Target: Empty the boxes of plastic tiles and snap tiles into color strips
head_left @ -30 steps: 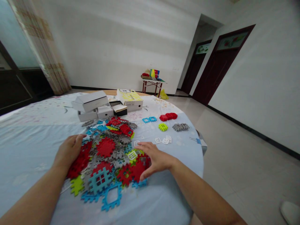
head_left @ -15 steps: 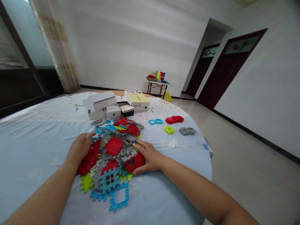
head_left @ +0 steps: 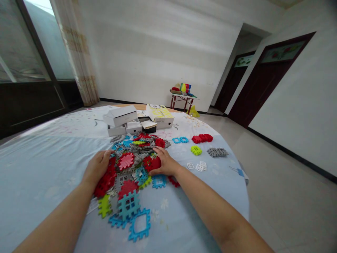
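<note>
Two hands lie flat, fingers spread, gripping nothing: left hand (head_left: 97,168) and right hand (head_left: 164,162) press one heap of toothed plastic tiles (head_left: 129,165); three white boxes (head_left: 123,121) behind.

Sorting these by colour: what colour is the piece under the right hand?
Red; the piece under the right hand shows best in the head view.

Two bare forearms, no sleeves in view, left hand (head_left: 98,168) and right hand (head_left: 165,162) both without gloves, rings, watch or bands, short plain fingernails, no markings visible
</note>
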Demonstrator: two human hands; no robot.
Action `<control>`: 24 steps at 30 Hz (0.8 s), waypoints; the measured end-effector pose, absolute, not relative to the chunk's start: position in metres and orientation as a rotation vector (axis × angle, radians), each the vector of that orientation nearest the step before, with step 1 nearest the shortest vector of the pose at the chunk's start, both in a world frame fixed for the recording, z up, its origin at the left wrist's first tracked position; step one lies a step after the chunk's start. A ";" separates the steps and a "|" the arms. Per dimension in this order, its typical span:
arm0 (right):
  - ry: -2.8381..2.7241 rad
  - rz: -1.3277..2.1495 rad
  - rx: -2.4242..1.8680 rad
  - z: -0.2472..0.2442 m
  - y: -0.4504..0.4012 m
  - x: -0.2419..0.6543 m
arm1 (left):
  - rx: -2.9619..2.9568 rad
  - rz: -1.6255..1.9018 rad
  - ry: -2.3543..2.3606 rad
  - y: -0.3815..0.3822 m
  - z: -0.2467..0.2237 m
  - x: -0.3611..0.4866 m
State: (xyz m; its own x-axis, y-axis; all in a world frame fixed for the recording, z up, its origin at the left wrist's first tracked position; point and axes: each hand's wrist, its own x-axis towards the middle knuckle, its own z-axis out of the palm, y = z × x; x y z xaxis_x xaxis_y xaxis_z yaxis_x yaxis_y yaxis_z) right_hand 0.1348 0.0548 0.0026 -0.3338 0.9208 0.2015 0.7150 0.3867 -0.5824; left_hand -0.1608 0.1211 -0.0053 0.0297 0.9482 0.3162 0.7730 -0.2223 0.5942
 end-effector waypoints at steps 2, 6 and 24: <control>-2.162 0.585 -1.422 0.008 0.053 0.137 | 2.031 0.973 1.783 0.121 -0.005 -0.161; -2.144 0.548 -1.424 0.019 0.044 0.150 | 2.000 0.969 1.794 0.121 -0.004 -0.161; -2.033 0.457 -1.393 0.007 0.025 0.160 | 1.986 0.937 1.823 0.121 -0.002 -0.163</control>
State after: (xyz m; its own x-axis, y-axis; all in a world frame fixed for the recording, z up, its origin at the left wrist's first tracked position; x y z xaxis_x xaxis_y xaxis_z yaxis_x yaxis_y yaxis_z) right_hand 0.1596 0.0250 0.0073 -0.2477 0.9217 0.2985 0.7053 0.3828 -0.5967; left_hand -0.1626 0.1210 -0.0015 -0.0101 0.9638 0.2666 0.7774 -0.1601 0.6082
